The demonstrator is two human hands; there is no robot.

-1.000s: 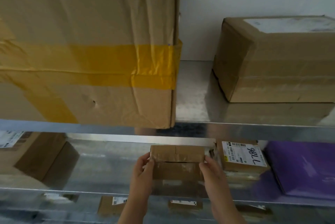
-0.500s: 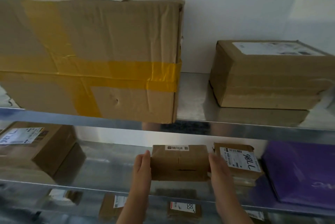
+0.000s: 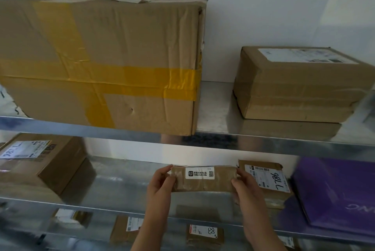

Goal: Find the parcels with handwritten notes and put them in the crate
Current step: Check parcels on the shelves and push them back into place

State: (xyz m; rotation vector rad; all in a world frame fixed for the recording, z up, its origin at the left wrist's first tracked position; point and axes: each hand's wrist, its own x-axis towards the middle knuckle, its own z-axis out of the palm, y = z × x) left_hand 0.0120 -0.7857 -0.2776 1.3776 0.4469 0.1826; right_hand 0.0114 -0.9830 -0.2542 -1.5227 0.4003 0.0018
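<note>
I hold a small brown taped parcel (image 3: pixel 203 182) above the middle shelf, my left hand (image 3: pixel 161 184) gripping its left end and my right hand (image 3: pixel 246 186) its right end. The face turned to me carries a white printed sticker with a QR code; I see no handwriting on it. Just right of it sits a small box (image 3: pixel 263 181) whose label has "7786" handwritten. A bigger box (image 3: pixel 36 161) at the left of the same shelf also bears handwritten digits on its label. The crate is out of view.
The top shelf (image 3: pixel 219 126) carries a large box with yellow tape (image 3: pixel 101 63) and a medium box with a printed label (image 3: pixel 300 84). A purple box (image 3: pixel 334 194) stands at the right of the middle shelf. Small labelled parcels (image 3: pixel 205 234) lie on the shelf below.
The parcel has been turned in my hands, so the side with the printed sticker now faces me. My view has tilted upward, showing more of the top shelf.
</note>
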